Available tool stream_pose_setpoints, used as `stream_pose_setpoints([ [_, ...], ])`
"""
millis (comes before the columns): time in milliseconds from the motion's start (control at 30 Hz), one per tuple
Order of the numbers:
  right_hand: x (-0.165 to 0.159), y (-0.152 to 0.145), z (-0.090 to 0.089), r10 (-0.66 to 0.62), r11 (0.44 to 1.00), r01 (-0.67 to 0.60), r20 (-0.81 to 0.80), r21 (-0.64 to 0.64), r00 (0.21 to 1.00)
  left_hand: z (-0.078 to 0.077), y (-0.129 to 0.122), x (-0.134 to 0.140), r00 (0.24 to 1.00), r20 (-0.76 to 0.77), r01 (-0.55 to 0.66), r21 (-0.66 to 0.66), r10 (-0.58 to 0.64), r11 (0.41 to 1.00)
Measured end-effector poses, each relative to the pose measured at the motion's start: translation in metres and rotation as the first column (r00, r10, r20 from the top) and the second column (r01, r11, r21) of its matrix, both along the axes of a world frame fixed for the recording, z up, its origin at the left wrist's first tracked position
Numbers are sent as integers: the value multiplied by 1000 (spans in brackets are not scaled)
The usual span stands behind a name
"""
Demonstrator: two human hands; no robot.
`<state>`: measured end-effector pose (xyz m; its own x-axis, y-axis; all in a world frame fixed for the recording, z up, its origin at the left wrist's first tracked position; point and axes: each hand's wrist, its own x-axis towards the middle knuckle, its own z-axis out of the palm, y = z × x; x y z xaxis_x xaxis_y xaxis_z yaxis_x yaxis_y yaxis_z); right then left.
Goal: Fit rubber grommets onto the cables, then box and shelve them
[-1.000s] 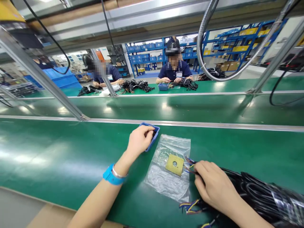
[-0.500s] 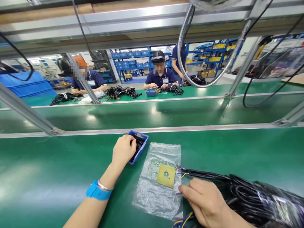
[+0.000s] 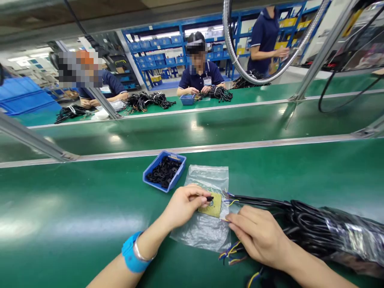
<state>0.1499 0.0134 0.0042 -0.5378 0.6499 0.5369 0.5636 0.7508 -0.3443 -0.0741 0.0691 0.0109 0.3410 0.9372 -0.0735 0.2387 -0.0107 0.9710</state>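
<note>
Currently, left hand [image 3: 183,206] pinches a small black part, prob. moulded plastic [image 3: 210,198], btwn thumb & fingers, just over a flat yellow square plate w/ a round hole [image 3: 215,211]; contact w/ plate, can't tell. Plate is on or in a clear plastic bag [image 3: 207,235], unclear which. Right hand [image 3: 259,236] pinches a thin coloured wire end [image 3: 224,220] at bag's right edge, beside a bundle of black-sheathed cables [image 3: 309,226], partly film-wrapped. Handling, est.: black part light, stiff, easy to drop; grip by its sides. Wire end soft, bendy; hold on insulation near tip. Bundle prob. heavy, springy; best held at wrapped section. Bag thin, likely slippery. More black pcs in open blue plastic bin [image 3: 177,177], near bag.
</note>
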Motion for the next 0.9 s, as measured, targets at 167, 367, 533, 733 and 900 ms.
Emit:
stream_pose_setpoints([
  [167, 0, 1, 1, 1, 1000, -2, -63, -9, 998, -13, -12, 14, 815, -578, 432, 565, -37, 703],
  [367, 1, 2, 4, -22, 1000, 23, -254, 2, 967, -13, -14, 22, 755, -652, 479, 470, -74, 741],
  [533, -4, -2, 15, -36, 999, 47, -374, 21, 927, -4, -16, 23, 987, 101, 131, -38, -127, 991],
  [733, -8, 0, 25, -44, 998, 22, -398, -61, 916, 7, -28, 27, 828, 561, 264, -421, 20, 868],
  [900, -8, 1, 23, -69, 996, 42, -399, -77, 915, 5, -31, 29, 777, 627, 292, -433, 53, 853],
])
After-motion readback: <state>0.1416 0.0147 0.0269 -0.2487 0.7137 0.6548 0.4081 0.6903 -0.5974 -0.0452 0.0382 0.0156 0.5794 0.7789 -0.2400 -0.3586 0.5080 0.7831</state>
